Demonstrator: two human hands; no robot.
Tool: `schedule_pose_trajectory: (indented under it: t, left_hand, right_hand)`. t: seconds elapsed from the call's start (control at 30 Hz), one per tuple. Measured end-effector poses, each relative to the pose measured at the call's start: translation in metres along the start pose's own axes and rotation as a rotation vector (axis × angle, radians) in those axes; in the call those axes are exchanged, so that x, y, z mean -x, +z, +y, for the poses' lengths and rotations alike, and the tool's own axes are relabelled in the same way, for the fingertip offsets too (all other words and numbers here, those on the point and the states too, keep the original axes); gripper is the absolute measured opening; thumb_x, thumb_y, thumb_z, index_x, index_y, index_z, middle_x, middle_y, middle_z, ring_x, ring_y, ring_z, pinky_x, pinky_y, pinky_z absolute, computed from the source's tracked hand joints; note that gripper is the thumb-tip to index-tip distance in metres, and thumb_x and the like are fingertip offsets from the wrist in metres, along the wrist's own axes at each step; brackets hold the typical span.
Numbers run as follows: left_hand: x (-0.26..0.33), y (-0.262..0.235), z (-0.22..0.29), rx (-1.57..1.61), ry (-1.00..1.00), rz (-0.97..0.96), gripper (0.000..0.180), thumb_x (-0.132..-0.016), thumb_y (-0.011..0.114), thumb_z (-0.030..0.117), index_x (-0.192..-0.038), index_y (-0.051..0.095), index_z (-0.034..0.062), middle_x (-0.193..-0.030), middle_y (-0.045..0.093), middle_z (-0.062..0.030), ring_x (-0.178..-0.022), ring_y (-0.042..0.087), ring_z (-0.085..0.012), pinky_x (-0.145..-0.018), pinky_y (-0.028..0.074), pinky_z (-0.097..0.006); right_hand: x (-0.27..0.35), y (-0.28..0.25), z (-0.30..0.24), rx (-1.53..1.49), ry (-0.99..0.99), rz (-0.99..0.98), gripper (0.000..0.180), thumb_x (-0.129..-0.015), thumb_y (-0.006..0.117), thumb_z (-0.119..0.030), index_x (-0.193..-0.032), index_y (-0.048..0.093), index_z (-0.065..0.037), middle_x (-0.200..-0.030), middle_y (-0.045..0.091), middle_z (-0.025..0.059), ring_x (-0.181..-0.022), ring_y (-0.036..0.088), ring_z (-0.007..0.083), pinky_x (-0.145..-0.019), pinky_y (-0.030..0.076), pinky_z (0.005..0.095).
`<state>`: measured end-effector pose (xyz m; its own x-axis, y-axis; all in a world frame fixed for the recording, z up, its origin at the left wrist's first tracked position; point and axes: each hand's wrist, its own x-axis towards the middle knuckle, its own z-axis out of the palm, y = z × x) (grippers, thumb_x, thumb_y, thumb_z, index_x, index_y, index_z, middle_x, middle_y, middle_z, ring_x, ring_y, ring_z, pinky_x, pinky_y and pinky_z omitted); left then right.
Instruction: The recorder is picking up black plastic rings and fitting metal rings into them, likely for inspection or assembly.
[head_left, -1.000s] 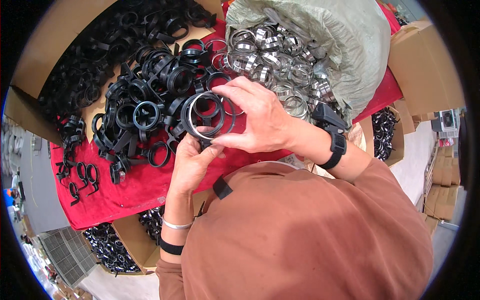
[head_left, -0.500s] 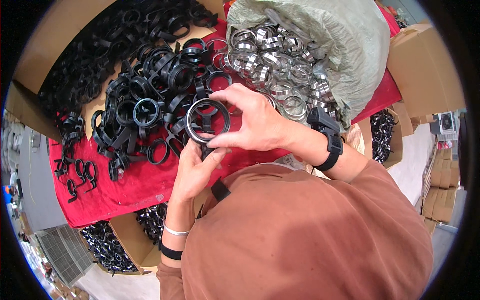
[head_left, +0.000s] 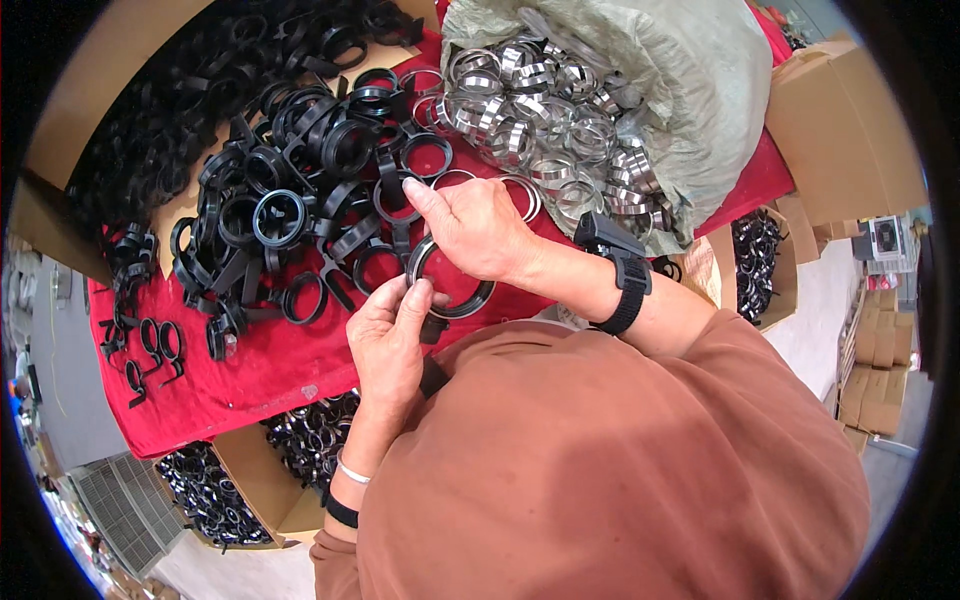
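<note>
Your left hand (head_left: 388, 335) gripping a black ring clamp (head_left: 450, 285) from below, your right hand (head_left: 470, 228) pinching its top rim, black clamp pile (head_left: 290, 190) just beyond, silver bands (head_left: 540, 110) spilling from the sack (head_left: 690, 90)

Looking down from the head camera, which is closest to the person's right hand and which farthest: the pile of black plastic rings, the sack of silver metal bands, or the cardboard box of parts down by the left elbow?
From the right hand:
1. Pile of black plastic rings, just left of the fingertips on the red cloth.
2. Sack of silver metal bands, above and right; nearly as close, a narrow call.
3. Cardboard box of parts, far below left, off the table edge.
</note>
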<state>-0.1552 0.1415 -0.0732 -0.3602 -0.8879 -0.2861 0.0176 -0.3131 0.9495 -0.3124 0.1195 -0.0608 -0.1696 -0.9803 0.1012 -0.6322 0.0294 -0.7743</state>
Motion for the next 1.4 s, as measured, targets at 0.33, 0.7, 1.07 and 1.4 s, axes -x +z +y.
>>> schedule_pose_trajectory:
  t: [0.33,0.7,1.07,1.4]
  left_hand:
    - [0.008,-0.016,0.004,0.203,-0.001,0.183,0.016,-0.087,0.061,0.013,-0.094,0.066,-0.0007,-0.073,0.064,-0.0016,-0.061,0.049,-0.0016,-0.053,0.038,-0.016]
    - [0.000,-0.224,0.005,-1.044,0.391,0.907,0.024,-0.082,0.066,0.016,-0.096,0.063,-0.0029,-0.093,0.063,-0.0137,-0.081,0.059,-0.0228,-0.072,0.047,-0.032]
    - [-0.068,-0.422,-0.013,-1.924,0.389,0.752,0.041,-0.074,0.068,0.019,-0.110,0.059,0.0021,-0.119,0.050,-0.0224,-0.116,0.042,-0.0393,-0.099,0.032,-0.046]
    - [-0.028,-0.118,-0.038,-1.179,0.931,0.147,0.023,-0.070,0.069,0.007,-0.091,0.062,0.0039,-0.086,0.061,-0.0098,-0.081,0.058,-0.0268,-0.072,0.048,-0.036]
  right_hand:
    - [0.013,0.027,-0.006,-0.306,0.063,0.048,0.047,-0.096,0.041,-0.032,-0.069,0.058,0.003,-0.059,0.051,0.0214,-0.051,0.044,0.0271,-0.053,0.040,0.0363]
    - [0.026,0.038,0.007,-0.419,0.310,-0.421,0.033,-0.096,0.042,-0.031,-0.110,0.053,-0.003,-0.086,0.057,0.0032,-0.068,0.052,0.0088,-0.056,0.045,0.0230]
    - [0.045,0.030,-0.001,-0.238,0.323,-0.437,0.032,-0.087,0.054,-0.027,-0.099,0.060,0.001,-0.080,0.062,0.0140,-0.074,0.058,0.0193,-0.067,0.046,0.0339]
    - [0.058,0.012,0.038,-0.051,0.323,-0.143,0.022,-0.082,0.061,-0.020,-0.089,0.063,0.000,-0.072,0.063,0.0148,-0.064,0.061,0.0229,-0.060,0.048,0.0342]
